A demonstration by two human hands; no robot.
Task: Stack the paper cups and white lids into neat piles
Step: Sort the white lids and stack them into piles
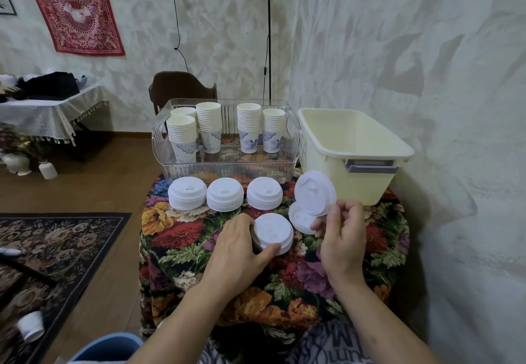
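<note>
Several stacks of white paper cups (pixel 209 124) with blue prints stand in a clear plastic tray (pixel 227 168) at the back of the table. In front of the tray lie three piles of white lids (pixel 225 194). My left hand (pixel 236 242) grips a lidded cup (pixel 273 232) at the table's middle, fingers curled round its lid. My right hand (pixel 341 227) pinches a single white lid (pixel 313 192) by its rim, tilted up over another lid pile (pixel 300 218) lying on the cloth.
A cream plastic bin (pixel 353 147) stands at the back right against the wall. The table wears a flowered cloth (pixel 199 238). A blue bucket (pixel 108 346) and a loose cup (pixel 30 325) are on the floor at the left.
</note>
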